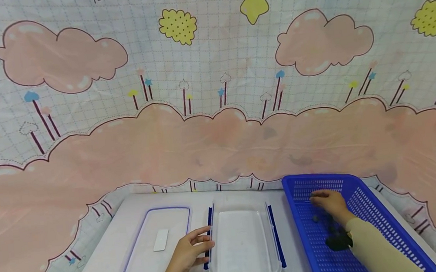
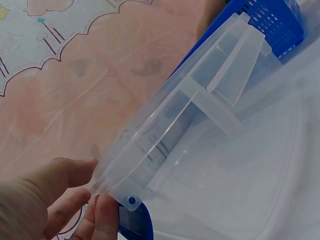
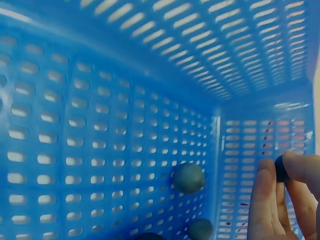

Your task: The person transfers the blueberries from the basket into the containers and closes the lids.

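Note:
A clear plastic box (image 1: 240, 239) with blue side latches stands in the middle of the table. At its left wall my left hand (image 1: 191, 250) holds the rim, thumb and fingers at the corner beside a blue latch (image 2: 135, 220) in the left wrist view. My right hand (image 1: 332, 204) reaches into a blue perforated basket (image 1: 302, 233). Between thumb and fingers it pinches a small dark round thing (image 3: 282, 169). Several greenish-grey round things lie on the basket floor, among them one ball (image 3: 189, 178) and another ball (image 3: 200, 229).
Left of the box lies a clear lid (image 1: 142, 252) with a blue rim, and a small white rectangle (image 1: 161, 240) shows on it. A larger black item (image 1: 338, 242) is in the basket beside the right sleeve. A patterned cloth (image 1: 219, 149) hangs behind the table.

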`<act>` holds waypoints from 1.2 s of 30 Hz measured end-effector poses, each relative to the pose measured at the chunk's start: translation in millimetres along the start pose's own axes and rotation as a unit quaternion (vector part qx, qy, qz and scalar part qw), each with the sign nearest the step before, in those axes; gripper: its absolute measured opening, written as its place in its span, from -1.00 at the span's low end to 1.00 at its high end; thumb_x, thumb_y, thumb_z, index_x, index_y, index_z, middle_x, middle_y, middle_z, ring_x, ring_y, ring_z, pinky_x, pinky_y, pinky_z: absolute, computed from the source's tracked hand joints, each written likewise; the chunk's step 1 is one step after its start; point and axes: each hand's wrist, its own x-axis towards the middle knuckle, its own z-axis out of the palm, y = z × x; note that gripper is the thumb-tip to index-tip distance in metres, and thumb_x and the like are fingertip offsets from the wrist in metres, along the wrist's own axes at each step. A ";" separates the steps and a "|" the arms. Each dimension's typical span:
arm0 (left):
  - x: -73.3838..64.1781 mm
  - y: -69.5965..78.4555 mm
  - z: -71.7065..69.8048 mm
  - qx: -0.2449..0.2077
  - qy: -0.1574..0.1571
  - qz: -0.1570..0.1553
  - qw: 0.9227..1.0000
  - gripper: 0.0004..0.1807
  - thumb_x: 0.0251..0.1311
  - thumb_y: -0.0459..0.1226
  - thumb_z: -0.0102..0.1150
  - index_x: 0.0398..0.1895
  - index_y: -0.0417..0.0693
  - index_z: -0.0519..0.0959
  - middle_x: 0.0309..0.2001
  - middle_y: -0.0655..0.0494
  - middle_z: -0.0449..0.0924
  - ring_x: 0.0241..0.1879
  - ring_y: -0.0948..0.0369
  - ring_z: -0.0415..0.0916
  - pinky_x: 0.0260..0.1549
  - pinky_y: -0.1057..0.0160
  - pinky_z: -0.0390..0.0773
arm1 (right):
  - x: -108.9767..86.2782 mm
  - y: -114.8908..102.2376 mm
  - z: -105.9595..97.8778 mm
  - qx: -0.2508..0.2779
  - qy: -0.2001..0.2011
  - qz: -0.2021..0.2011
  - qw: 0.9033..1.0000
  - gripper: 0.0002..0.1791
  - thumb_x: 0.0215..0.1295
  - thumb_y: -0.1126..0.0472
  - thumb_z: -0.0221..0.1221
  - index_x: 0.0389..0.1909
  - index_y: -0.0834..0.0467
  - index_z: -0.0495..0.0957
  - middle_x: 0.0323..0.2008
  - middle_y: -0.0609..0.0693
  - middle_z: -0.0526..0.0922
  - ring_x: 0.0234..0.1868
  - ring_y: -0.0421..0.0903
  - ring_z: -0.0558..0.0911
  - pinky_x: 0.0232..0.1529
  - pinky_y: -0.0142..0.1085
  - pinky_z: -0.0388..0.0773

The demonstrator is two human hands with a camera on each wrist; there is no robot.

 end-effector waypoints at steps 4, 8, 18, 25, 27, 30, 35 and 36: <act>-0.2 -0.7 -0.3 -0.002 0.003 -0.003 1.000 -0.40 0.12 -0.34 0.38 0.27 -0.22 0.48 -0.13 0.07 0.57 -0.23 0.24 0.61 -0.34 0.21 0.69 | -6.8 -4.5 -2.4 0.019 -0.014 0.002 1.000 -0.51 0.39 0.25 0.15 0.20 0.52 0.41 0.11 0.39 0.56 0.04 0.13 0.65 0.05 -0.13 0.61; -0.6 -0.4 0.2 -0.007 0.011 -0.007 1.000 -0.40 0.10 -0.34 0.40 0.26 -0.21 0.50 -0.12 0.05 0.57 -0.24 0.24 0.61 -0.35 0.23 0.69 | -12.7 -11.3 -4.9 0.053 -0.024 0.011 0.998 -0.45 0.39 0.19 0.19 0.24 0.50 0.39 0.11 0.32 0.59 0.03 0.00 0.67 0.09 -0.16 0.58; 0.6 -1.0 1.7 -0.015 0.020 -0.008 1.000 -0.40 0.09 -0.36 0.40 0.25 -0.21 0.50 -0.16 0.10 0.59 -0.24 0.26 0.60 -0.36 0.26 0.67 | -25.8 -31.1 9.7 0.082 -0.044 0.019 0.995 -0.42 0.36 0.11 0.22 0.27 0.38 0.43 0.15 0.22 0.58 0.06 -0.08 0.64 0.18 -0.14 0.53; 1.9 -2.6 2.9 -0.020 0.024 -0.008 0.999 -0.43 0.11 -0.38 0.36 0.25 -0.23 0.51 -0.19 0.12 0.58 -0.25 0.26 0.59 -0.36 0.26 0.67 | -31.4 -43.9 26.1 0.072 -0.040 -0.004 0.997 -0.48 0.34 0.13 0.25 0.22 0.34 0.49 0.12 0.23 0.61 0.06 0.01 0.65 0.17 -0.07 0.54; 1.9 -2.8 3.2 -0.020 0.024 -0.008 0.999 -0.43 0.11 -0.38 0.36 0.24 -0.22 0.51 -0.19 0.13 0.58 -0.25 0.26 0.60 -0.36 0.26 0.67 | -33.6 -47.7 30.2 0.064 -0.038 -0.012 0.997 -0.50 0.33 0.15 0.25 0.20 0.33 0.51 0.11 0.24 0.62 0.05 0.04 0.65 0.16 -0.04 0.54; 1.7 -3.0 3.3 -0.022 0.027 -0.007 0.999 -0.43 0.10 -0.39 0.36 0.24 -0.23 0.51 -0.20 0.14 0.58 -0.25 0.26 0.60 -0.37 0.26 0.67 | -36.3 -53.6 35.7 0.055 -0.037 -0.015 0.998 -0.52 0.32 0.16 0.26 0.18 0.32 0.54 0.12 0.25 0.61 0.06 0.07 0.64 0.16 -0.02 0.54; 1.4 -3.7 3.1 -0.021 0.032 -0.004 0.999 -0.43 0.09 -0.39 0.37 0.24 -0.23 0.52 -0.20 0.13 0.59 -0.26 0.27 0.60 -0.40 0.27 0.66 | -37.5 -61.9 44.0 0.048 -0.036 -0.006 0.998 -0.55 0.30 0.18 0.27 0.15 0.29 0.57 0.16 0.26 0.58 0.09 0.08 0.61 0.14 -0.02 0.54; 1.4 -3.9 3.2 -0.020 0.032 -0.004 0.999 -0.43 0.09 -0.39 0.37 0.24 -0.23 0.52 -0.20 0.13 0.59 -0.26 0.27 0.60 -0.40 0.27 0.66 | -37.5 -63.2 45.2 0.048 -0.036 -0.004 0.998 -0.55 0.29 0.18 0.27 0.15 0.30 0.57 0.16 0.26 0.58 0.08 0.08 0.61 0.13 -0.03 0.55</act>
